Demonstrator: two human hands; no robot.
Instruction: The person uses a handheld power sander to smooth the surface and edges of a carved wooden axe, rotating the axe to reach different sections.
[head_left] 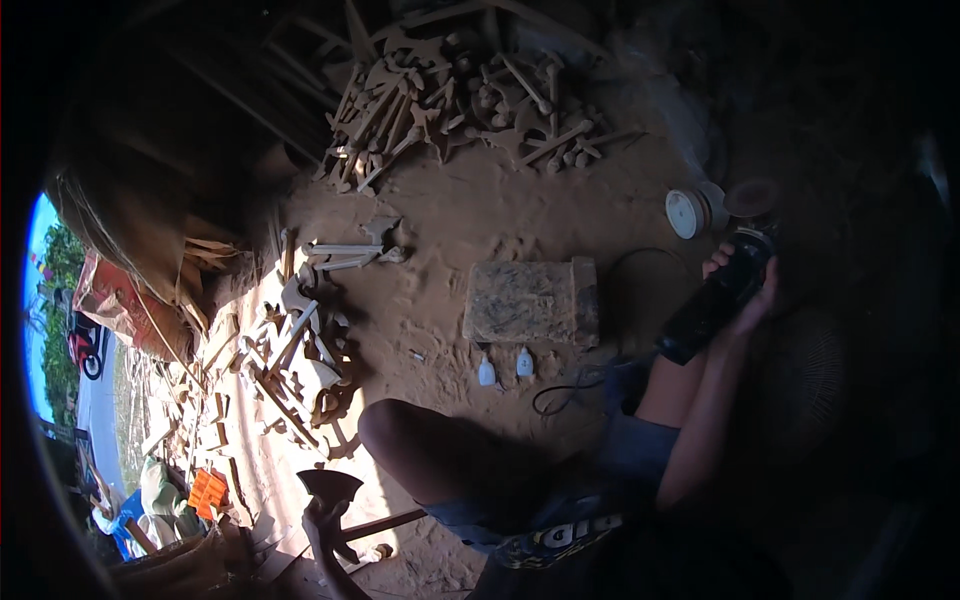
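My right hand is wrapped round the dark body of an angle grinder, above my right leg. A round brownish disc shows at the grinder's far end. At the lower left, my left hand grips a fan-shaped wooden piece by its narrow end, with the broad edge pointing away from me. Between my hands and farther off stands a worn, dusty block on the sandy ground. Two small white bottles are just on its near side.
Cut wooden pieces lie heaped at the back. Another sunlit wooden heap is on the left. A white round container sits near the grinder's disc. A dark cable loops on the ground. A red motorbike stands outside, far left.
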